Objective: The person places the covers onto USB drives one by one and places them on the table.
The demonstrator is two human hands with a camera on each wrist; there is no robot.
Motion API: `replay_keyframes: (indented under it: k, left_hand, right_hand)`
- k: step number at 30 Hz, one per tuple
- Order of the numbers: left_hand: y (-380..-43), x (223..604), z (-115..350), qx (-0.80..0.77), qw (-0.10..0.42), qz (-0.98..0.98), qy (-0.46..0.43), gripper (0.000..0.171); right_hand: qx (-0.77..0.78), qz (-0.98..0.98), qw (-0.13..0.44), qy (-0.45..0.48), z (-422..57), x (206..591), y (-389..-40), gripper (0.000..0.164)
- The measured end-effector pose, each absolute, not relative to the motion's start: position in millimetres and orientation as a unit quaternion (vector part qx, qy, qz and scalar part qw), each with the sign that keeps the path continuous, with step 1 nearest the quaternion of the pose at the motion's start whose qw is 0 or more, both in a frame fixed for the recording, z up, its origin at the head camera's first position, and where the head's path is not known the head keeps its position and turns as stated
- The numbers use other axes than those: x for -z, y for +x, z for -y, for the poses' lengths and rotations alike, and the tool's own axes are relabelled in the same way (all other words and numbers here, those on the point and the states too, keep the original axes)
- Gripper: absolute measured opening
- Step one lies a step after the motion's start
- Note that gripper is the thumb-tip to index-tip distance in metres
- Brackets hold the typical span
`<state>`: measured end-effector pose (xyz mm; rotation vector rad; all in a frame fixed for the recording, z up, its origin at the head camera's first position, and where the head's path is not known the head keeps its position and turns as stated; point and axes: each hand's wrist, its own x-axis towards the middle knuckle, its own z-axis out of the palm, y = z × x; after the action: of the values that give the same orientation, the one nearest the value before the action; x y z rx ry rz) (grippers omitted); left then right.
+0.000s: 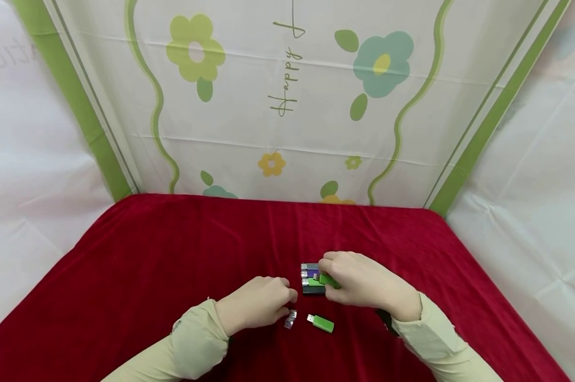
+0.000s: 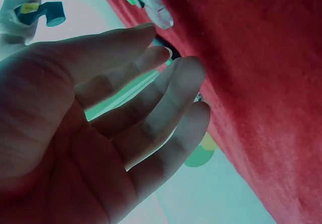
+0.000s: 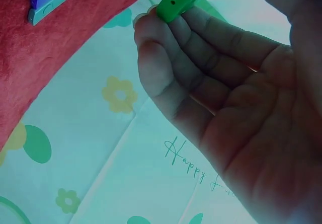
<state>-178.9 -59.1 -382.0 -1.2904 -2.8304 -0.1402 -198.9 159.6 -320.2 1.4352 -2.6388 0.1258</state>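
My right hand (image 1: pixel 359 278) pinches a green USB stick (image 1: pixel 328 280) between thumb and fingertips, above the right end of a row of USB sticks (image 1: pixel 311 290). That row lies side by side in grey, purple, green and dark colours, its right part hidden by the hand. In the right wrist view the held green USB stick (image 3: pixel 175 3) shows a small hole near its end. Another green USB stick (image 1: pixel 323 323) lies nearer, its metal plug to the left. My left hand (image 1: pixel 261 301) has loosely bent fingers and holds nothing, just beside several small silvery, clear-looking caps (image 1: pixel 290 319).
A red velvety cloth (image 1: pixel 211 233) covers the table. Behind it rises a white printed fabric wall (image 1: pixel 240 116) with flowers, and pale fabric panels (image 1: pixel 531 239) stand at both sides.
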Motion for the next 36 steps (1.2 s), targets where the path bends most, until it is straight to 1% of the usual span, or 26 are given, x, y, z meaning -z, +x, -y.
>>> replay_keyframes:
  k: [5, 14, 20, 25, 31, 36]
  left_hand:
    - [-177.4, 385.2, 56.1, 0.046, 0.019, 0.905, -0.422, 0.016]
    - [-172.8, 383.3, 54.9, 0.036, 0.044, 0.894, -0.444, 0.01]
    - [-171.1, 381.9, 52.6, 0.037, 0.041, 0.895, -0.443, 0.011]
    - [-169.3, 383.5, 49.2, 0.031, 0.06, 0.89, -0.452, 0.011]
    - [-168.6, 385.2, 47.0, 0.012, 0.078, 0.888, -0.454, 0.016]
    - [-167.2, 385.0, 46.8, 0.003, 0.083, 0.888, -0.452, 0.017]
  right_hand:
    - [-0.052, 0.874, 0.062, 0.479, -159.5, 319.6, -198.4, 0.009]
    - [-0.051, 0.873, 0.056, 0.482, -157.9, 318.0, -198.0, 0.01]
    - [-0.054, 0.871, 0.057, 0.485, -157.5, 318.7, -197.9, 0.012]
    - [-0.055, 0.87, 0.056, 0.486, -158.2, 319.5, -197.5, 0.01]
    - [-0.051, 0.87, 0.057, 0.488, -158.5, 319.8, -197.2, 0.01]
    - [-0.049, 0.872, 0.054, 0.485, -158.7, 318.6, -196.7, 0.008]
